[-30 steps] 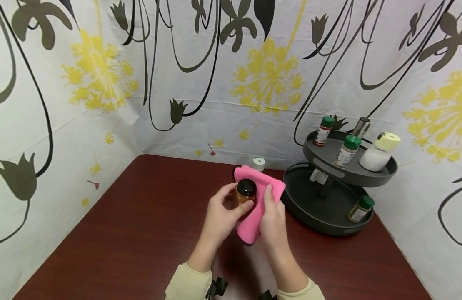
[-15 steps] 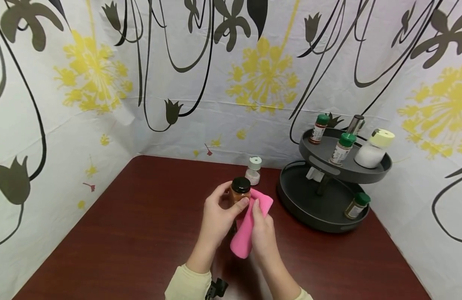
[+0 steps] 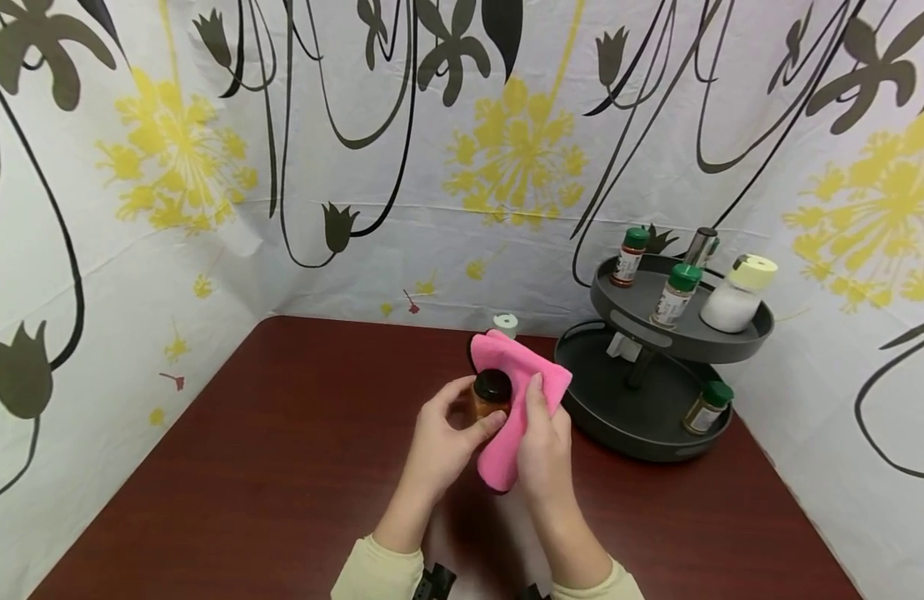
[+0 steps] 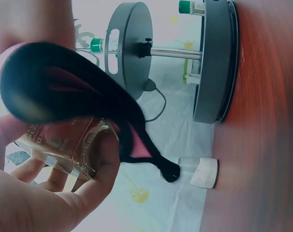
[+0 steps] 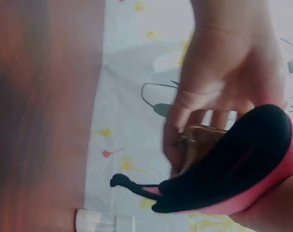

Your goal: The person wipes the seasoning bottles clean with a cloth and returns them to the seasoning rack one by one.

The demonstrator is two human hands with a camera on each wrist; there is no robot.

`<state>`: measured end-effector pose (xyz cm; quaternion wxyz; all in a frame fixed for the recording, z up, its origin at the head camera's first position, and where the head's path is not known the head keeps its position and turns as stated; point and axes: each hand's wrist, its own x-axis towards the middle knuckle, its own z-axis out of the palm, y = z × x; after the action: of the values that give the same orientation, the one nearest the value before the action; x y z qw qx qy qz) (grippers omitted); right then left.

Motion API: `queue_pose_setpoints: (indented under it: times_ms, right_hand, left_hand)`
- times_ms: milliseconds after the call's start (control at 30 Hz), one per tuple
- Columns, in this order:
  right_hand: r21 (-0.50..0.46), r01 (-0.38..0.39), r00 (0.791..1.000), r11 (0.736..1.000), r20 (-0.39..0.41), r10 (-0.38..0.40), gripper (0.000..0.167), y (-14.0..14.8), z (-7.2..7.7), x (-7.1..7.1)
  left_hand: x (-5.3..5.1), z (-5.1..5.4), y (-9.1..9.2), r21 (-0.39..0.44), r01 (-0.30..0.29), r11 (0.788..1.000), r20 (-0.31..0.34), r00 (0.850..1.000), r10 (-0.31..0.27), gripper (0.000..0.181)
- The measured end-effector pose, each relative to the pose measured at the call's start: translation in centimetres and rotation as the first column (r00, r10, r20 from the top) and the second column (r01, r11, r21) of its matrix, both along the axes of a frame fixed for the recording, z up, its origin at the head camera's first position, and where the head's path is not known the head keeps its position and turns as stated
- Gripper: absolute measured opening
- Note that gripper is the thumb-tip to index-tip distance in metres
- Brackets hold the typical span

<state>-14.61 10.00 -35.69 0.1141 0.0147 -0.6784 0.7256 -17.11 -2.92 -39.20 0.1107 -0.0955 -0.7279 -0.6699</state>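
Observation:
Above the table, my left hand [image 3: 447,429] grips a small glass jar [image 3: 486,407] with a black lid and orange-brown contents. My right hand [image 3: 546,454] holds a pink cloth [image 3: 523,363] with a black underside, its thumb lying on top. The cloth lies against the jar's right and far sides. In the left wrist view the cloth's dark underside [image 4: 45,92] hides part of the jar [image 4: 64,150], and fingers curl round the glass. From the right wrist the jar [image 5: 200,140] shows partly behind the cloth [image 5: 233,169].
A dark two-tier round rack [image 3: 626,446] stands at the back right. Its upper tier bears green-capped bottles [image 3: 676,296], a metallic cylinder [image 3: 701,247] and a white container [image 3: 734,302]; a green-capped bottle [image 3: 707,408] leans below. Behind the cloth stands a pale-capped shaker [image 3: 506,323].
Half a second ago the cloth was drawn down and left, uncovering the shaker. Now it is spread up and right behind the jar again. The left hand still grips the jar; the view has turned slightly.

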Motion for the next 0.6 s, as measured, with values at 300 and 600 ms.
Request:
queue_pose_setpoints:
  times_ms: [300, 600]
  right_hand:
    - [0.009, -0.019, 0.997, 1.0, 0.079, 0.018, 0.058, -0.3, -1.7, 0.2]
    - [-0.104, -0.054, 0.981, 0.993, 0.179, 0.072, 0.06, -0.5, -2.9, 0.1]
  left_hand:
    - [0.1, 0.0, 0.0, 0.028, -0.021, 0.999, 0.009, 1.0, 0.021, 0.047]
    - [0.1, 0.0, 0.1, 0.008, -0.043, 0.999, 0.018, 0.999, 0.043, 0.059]
